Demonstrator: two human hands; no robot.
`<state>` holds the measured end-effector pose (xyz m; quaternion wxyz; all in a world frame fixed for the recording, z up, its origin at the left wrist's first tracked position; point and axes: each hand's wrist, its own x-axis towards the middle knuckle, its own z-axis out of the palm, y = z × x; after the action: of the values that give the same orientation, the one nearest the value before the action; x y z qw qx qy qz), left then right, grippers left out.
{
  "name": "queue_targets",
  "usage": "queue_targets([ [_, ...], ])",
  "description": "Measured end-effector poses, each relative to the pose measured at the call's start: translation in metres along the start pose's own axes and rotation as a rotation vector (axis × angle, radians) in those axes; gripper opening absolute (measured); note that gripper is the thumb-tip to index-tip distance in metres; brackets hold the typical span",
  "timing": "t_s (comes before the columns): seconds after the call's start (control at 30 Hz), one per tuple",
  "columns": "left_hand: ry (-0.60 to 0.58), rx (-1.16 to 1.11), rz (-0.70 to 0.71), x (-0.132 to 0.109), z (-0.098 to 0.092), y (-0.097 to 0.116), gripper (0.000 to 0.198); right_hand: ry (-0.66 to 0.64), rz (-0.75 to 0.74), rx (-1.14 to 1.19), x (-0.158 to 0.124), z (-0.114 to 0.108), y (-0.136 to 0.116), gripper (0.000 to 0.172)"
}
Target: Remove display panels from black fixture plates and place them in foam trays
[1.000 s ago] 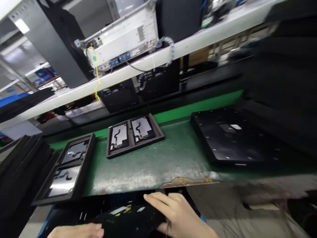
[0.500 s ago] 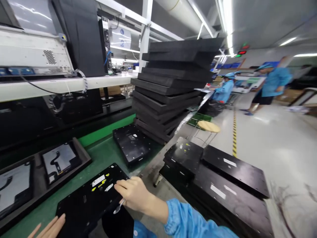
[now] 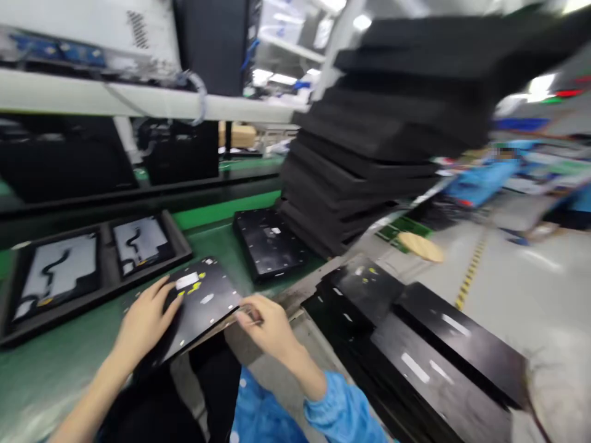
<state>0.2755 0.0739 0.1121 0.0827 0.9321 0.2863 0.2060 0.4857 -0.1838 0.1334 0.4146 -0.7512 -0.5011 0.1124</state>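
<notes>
A black flat panel (image 3: 198, 304) with white and yellow stickers lies at the front edge of the green belt (image 3: 60, 363). My left hand (image 3: 145, 320) rests flat on its left part, fingers stretched out. My right hand (image 3: 268, 326) is closed at the panel's right corner, pinching a thin metal tool (image 3: 247, 315) against the edge. A blue sleeve covers my right forearm.
A black tray (image 3: 92, 261) with two flat parts sits left on the belt. Another black panel (image 3: 268, 243) lies further along, beside a tall stack of black foam trays (image 3: 378, 135). More black panels (image 3: 415, 344) are stacked low at the right. People in blue stand far right.
The view swung left and down. My left hand moved up onto the panel, and the panel slid further onto the belt. My right hand shifted to its right corner.
</notes>
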Motion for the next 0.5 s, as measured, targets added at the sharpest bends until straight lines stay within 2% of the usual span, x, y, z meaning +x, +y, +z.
queue_targets([
  [0.07, -0.059, 0.065, -0.045, 0.024, 0.017, 0.023, 0.053, -0.197, 0.185, 0.157, -0.027, 0.006, 0.01, 0.043],
  [0.13, -0.056, 0.116, -0.08, 0.048, 0.038, 0.033, 0.055, -0.407, 0.31, 0.323, -0.053, 0.024, 0.027, 0.043],
  [0.17, -0.067, 0.123, -0.092, 0.057, 0.047, 0.033, 0.057, -0.459, 0.365, 0.406, -0.065, 0.037, 0.035, 0.046],
  [0.23, -0.09, 0.125, -0.098, 0.068, 0.062, 0.031, 0.057, -0.441, 0.468, 0.546, -0.086, 0.061, 0.049, 0.054],
  [0.33, -0.088, 0.107, -0.076, 0.067, 0.07, 0.028, 0.056, -0.291, 0.558, 0.63, -0.1, 0.088, 0.06, 0.07],
  [0.4, -0.072, 0.095, -0.057, 0.062, 0.069, 0.028, 0.056, -0.22, 0.563, 0.619, -0.095, 0.095, 0.064, 0.075],
  [0.5, -0.053, 0.082, -0.036, 0.059, 0.068, 0.026, 0.055, -0.184, 0.559, 0.618, -0.077, 0.093, 0.068, 0.071],
])
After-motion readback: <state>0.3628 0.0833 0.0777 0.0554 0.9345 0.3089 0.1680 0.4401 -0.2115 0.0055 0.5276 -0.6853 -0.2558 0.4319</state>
